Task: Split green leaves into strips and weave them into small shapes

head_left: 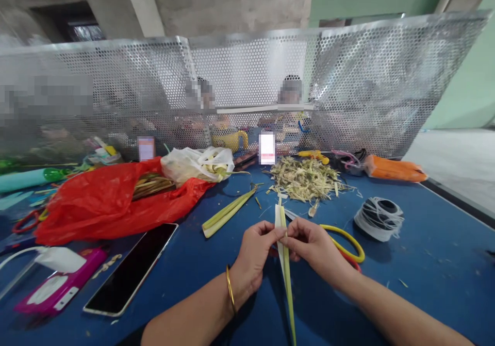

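Observation:
A long pale green leaf strip [286, 274] runs upright between my hands, its whitish upper end wider than its thin tail. My left hand [256, 250], with a gold bangle at the wrist, pinches it between thumb and fingers. Close against it, my right hand [315, 243] grips the strip's right edge. Beneath the right hand lie scissors with yellow and red handles [353, 243], partly hidden by the hand and forearm. Another folded leaf piece [228, 214] lies on the blue table, to the upper left of my hands.
A heap of shredded trimmings [305, 178] lies beyond my hands. At right are a spool of white thread [379, 217] and an orange packet [394, 168]. At left are a red plastic bag [104, 201], a black phone [133, 268] and a magenta power strip [65, 279]. A perforated metal screen [247, 62] stands behind.

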### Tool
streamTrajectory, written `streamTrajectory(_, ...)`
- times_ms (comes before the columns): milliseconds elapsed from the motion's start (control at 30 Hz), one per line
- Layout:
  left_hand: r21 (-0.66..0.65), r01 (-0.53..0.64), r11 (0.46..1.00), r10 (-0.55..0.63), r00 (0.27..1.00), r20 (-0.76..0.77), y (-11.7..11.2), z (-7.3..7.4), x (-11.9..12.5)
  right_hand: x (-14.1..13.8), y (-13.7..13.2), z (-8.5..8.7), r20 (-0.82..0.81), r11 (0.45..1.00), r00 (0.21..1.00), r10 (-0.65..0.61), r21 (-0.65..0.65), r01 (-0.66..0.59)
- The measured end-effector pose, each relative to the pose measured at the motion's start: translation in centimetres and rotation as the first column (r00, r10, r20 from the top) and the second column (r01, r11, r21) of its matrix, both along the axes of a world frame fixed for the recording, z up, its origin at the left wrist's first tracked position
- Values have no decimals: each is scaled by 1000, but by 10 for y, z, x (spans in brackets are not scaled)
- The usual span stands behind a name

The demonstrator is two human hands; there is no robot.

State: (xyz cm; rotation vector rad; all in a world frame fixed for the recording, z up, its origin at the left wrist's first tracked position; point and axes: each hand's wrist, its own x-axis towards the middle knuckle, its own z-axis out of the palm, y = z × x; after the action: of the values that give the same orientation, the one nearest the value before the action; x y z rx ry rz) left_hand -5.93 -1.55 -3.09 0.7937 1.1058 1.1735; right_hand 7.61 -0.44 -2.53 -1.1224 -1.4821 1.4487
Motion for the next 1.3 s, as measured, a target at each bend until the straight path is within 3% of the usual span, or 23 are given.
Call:
streamTrajectory(333, 61, 1, 998, 2, 998, -61, 11, 5, -13, 4, 1, 4, -60, 975, 980, 192, -104, -197)
streamTrajectory(400, 75, -6, 997, 14, 994, -111, 10, 7, -12, 4, 1, 1, 8, 987, 987, 158, -27, -158)
streamTrajectory(500, 109, -5, 994, 30, 973, -228, 6, 9, -8, 4, -1, -2, 173, 980, 985, -9, 197, -26)
streamTrajectory(633, 176, -3, 984, 73, 916, -395, 0, 8, -5, 7, -4, 0, 325, 904, 928, -184, 427, 30)
streamTrajectory(767, 143, 12, 990, 39, 935, -352, -2, 9, -5, 12, -5, 6, 431, 786, 885, -175, 603, -138)
streamTrajectory(967, 70, -2, 998, 13, 989, -150, -1, 12, -5, 14, -6, 16, 566, 708, 809, -156, 635, -308)
streamTrajectory(1167, 84, 23, 996, -7, 983, -184, -4, 12, -3, 15, -7, 19, 669, 590, 714, -207, 667, -454)
streamTrajectory(1300, 74, 59, 996, -43, 980, -197, -5, 12, -1, 15, -6, 17, 685, 527, 691, -230, 685, -504)
